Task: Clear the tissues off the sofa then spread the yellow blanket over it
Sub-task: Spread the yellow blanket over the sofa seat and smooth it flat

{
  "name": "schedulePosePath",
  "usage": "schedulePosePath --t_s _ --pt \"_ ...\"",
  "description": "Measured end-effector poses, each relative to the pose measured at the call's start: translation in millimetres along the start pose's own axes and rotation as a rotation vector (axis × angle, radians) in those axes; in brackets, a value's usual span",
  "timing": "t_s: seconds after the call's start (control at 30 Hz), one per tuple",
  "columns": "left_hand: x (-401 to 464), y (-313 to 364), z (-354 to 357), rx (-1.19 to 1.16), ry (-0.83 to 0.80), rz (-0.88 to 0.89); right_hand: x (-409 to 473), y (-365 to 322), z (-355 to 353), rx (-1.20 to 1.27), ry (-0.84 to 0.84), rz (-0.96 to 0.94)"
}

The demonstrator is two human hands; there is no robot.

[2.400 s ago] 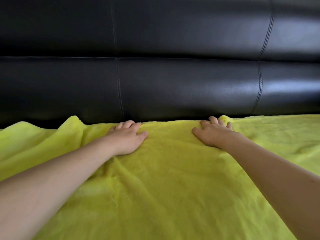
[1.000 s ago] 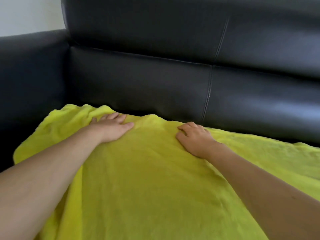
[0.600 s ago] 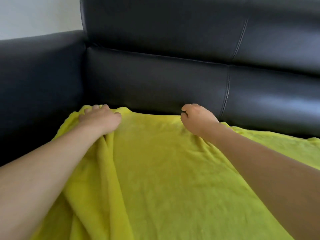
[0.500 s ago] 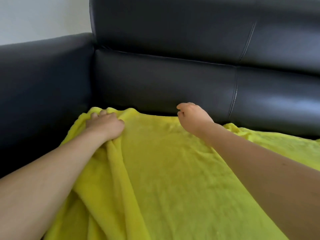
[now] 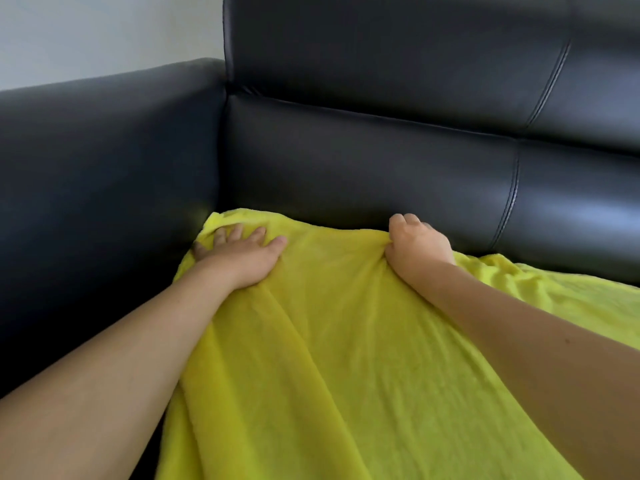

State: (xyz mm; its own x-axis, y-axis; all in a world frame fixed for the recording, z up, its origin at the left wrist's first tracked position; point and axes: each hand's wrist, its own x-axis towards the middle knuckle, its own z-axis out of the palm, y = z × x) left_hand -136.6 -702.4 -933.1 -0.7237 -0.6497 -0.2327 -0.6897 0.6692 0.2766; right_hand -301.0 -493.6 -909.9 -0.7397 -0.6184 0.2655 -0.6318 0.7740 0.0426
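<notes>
The blanket (image 5: 346, 358) lies over the sofa (image 5: 346, 161) seat, its far edge at the backrest. The left hand (image 5: 242, 259) rests flat, fingers spread, on the blanket's corner by the armrest. The right hand (image 5: 417, 245) clutches bunched fabric at the blanket's far edge.

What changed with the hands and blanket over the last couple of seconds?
Both hands worked the blanket leftward along the backrest to the armrest corner. The right hand, flat before, now grips a bunched fold; the left hand gripped briefly and presses flat again. No tissues show throughout.
</notes>
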Motion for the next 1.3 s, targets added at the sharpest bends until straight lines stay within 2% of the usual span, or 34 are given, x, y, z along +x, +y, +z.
schedulePosePath --t_s 0.13,0.27,0.3,0.4,0.43,0.47,0.5,0.6,0.63,0.73,0.8,0.87,0.93,1.0,1.1,1.17,1.23,1.3 --pt "18 -23 -4 0.041 0.025 0.17 -1 2 -1 0.001 0.018 -0.088" --pt "26 -34 -11 0.019 0.009 0.249 0 0 1 0.028 -0.043 -0.029" --pt "26 -32 -12 0.037 0.081 0.251 0 -1 1 0.039 -0.045 -0.013" --pt "21 -15 -12 0.227 0.544 0.391 1 -3 -2 -0.067 0.027 -0.07" --pt "21 -8 -13 0.214 0.619 0.43 0 -3 -2 -0.126 0.065 -0.11" --pt "22 -4 -13 0.172 0.603 0.441 1 -3 -1 -0.159 0.091 -0.144" --pt "23 -1 -14 0.111 0.509 0.413 1 -3 -1 -0.167 0.099 -0.167" --pt "19 0 -8 0.016 0.063 0.213 2 -3 0 -0.052 0.006 -0.2" --pt "16 -3 -5 0.053 -0.012 0.191 1 -4 -2 -0.003 -0.036 -0.207" --pt "8 -8 -14 0.117 -0.101 0.164 0 -6 -10 0.153 -0.154 -0.149" --pt "7 -2 -27 0.09 -0.042 0.155 4 -9 -13 0.35 -0.2 0.013" --pt "7 6 -34 0.077 0.176 0.168 8 -14 -17 0.494 -0.253 0.166" --pt "12 9 -33 0.055 0.318 0.14 12 -17 -20 0.342 -0.35 0.143" --pt "16 8 -27 0.063 0.29 0.07 15 -19 -23 0.188 -0.405 0.084" --pt "23 3 -20 0.121 0.305 0.054 16 -20 -33 0.101 -0.497 -0.013" --pt "27 3 -23 0.118 0.306 0.082 19 -20 -36 -0.023 -0.45 -0.123" --pt "30 4 -29 0.145 0.247 0.11 23 -19 -35 -0.114 -0.273 -0.209" --pt "32 7 -35 0.141 0.227 0.112 24 -20 -32 -0.069 -0.13 -0.214"
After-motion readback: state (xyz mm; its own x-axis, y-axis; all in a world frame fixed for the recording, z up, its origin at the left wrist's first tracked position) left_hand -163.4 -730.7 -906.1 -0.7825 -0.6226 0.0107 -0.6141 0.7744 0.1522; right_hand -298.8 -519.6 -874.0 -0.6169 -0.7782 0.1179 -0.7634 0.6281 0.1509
